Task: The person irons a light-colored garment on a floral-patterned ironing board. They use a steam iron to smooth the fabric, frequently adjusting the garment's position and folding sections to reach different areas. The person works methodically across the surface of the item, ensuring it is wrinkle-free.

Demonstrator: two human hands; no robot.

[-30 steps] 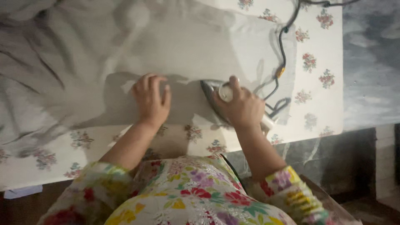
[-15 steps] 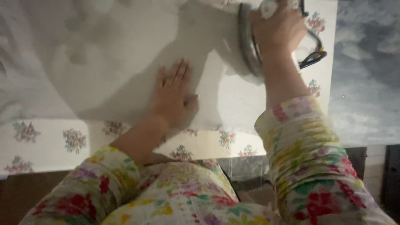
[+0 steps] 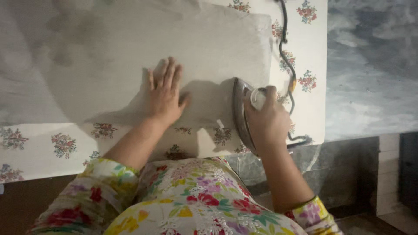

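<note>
My left hand lies flat with fingers spread on a plain pale cloth spread over a flower-printed cover. My right hand grips the white handle of a clothes iron, whose metal soleplate rests on the cloth's right part near the front edge. The iron's dark cord runs away from it across the cover towards the top of the view. Both sleeves are brightly flowered.
The covered surface ends at a right edge and a front edge close to my body. Beyond the right edge is a grey mottled floor. Dark stone and a brown surface lie below the front edge.
The iron has come back from the far right corner towards me and now sits near the front edge. My left hand stays flat on the cloth.
</note>
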